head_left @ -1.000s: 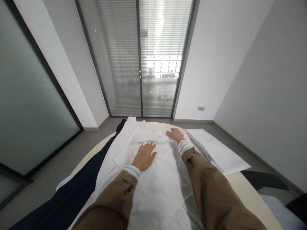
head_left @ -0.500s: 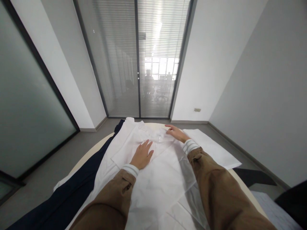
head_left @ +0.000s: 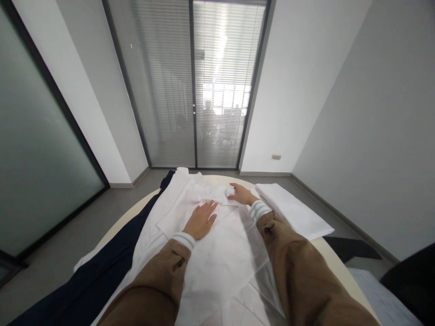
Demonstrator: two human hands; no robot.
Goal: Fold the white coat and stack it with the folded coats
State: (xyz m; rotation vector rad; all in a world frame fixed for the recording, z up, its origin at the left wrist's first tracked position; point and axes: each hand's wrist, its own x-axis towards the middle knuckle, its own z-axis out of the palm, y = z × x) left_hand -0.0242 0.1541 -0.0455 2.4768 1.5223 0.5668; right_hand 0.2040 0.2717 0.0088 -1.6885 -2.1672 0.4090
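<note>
1. On the counter (head_left: 335, 258), the white shirt (head_left: 217, 253) lies spread; beside it lie navy fabric (head_left: 112, 267) and folded white cloth (head_left: 292, 210).
2. Left hand (head_left: 201, 220): flat, fingers spread, pressing the shirt.
3. Right hand (head_left: 240, 194): pinching the shirt's collar area.
4. Risk: pulling against the pinned cloth could wrinkle the shirt.

Under both hands lies a plain white shirt (head_left: 217, 253). Left of the left hand (head_left: 201, 220), a dark navy garment (head_left: 102, 271). Right of the right hand (head_left: 242, 194), a white folded cloth (head_left: 292, 210). Brown sleeves (head_left: 299, 276) end in grey-and-white striped cuffs (head_left: 258, 209). The tabletop (head_left: 340, 267) is cream.
</note>
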